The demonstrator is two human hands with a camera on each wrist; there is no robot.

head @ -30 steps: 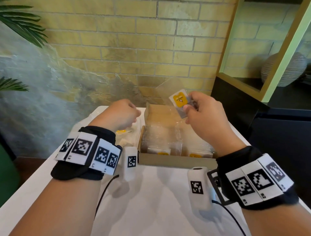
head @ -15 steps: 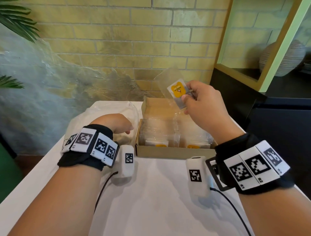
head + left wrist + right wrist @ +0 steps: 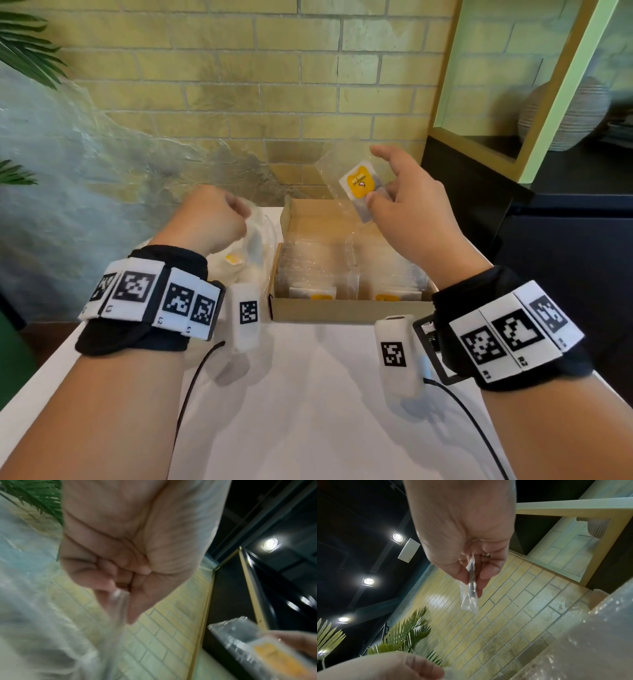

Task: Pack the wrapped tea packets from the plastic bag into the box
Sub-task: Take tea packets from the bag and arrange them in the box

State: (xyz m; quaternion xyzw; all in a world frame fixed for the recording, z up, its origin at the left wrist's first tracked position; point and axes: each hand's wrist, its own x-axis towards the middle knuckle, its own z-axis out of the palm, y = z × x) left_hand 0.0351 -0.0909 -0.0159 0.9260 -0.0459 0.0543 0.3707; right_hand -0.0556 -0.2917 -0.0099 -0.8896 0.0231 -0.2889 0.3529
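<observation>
A brown cardboard box (image 3: 342,310) stands on the white table, holding two rows of clear-wrapped tea packets (image 3: 318,274). My right hand (image 3: 404,205) is raised above the box's far end and pinches one wrapped tea packet (image 3: 359,185) with a yellow label between thumb and fingers; the right wrist view shows that packet (image 3: 470,592) edge-on in the pinch. My left hand (image 3: 212,219) is curled into a fist to the left of the box and grips the clear plastic bag (image 3: 253,246), seen in the left wrist view as film (image 3: 118,605) held by the fingers.
The white table (image 3: 308,411) runs toward me in front of the box. A yellow brick wall is close behind. A dark cabinet (image 3: 565,257) stands to the right of the table. Palm leaves (image 3: 27,51) hang at the left.
My left hand dipped toward the bag, then rose again gripping the bag's film. My right hand kept the packet raised over the box and spread its upper fingers.
</observation>
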